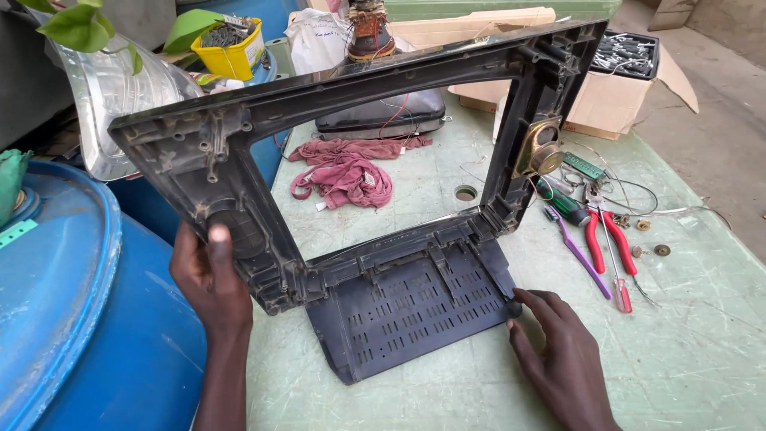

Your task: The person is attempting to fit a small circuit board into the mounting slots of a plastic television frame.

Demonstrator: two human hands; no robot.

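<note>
Left hand (209, 279): closed around the lower left corner of the black plastic television frame (239, 152), thumb laid up its inner face, fingers hidden behind.

Right hand (562, 351): fingers loosely spread, fingertips touching the right edge of the frame's vented base panel (407, 307); palm on the counter (702, 351).

Television frame: stands tilted upright on the pale green counter, its inner side toward the camera, opening empty; the base panel lies flat toward the viewer. A round brass-coloured speaker (541, 150) is fixed in the right upright.

Just right of the frame: red-handled pliers (610, 239), a purple toothbrush (576, 249), a red-handled screwdriver (619, 279), a small green circuit board (585, 166), loose wires and what seem to be small washers.

Seen through the opening: crumpled red cloth (345, 172), a dark casing (383, 116) behind it.

Far side: cardboard box (614, 100), yellow tub (231, 48) of metal bits.

Left of the counter: blue drum (72, 303).
</note>
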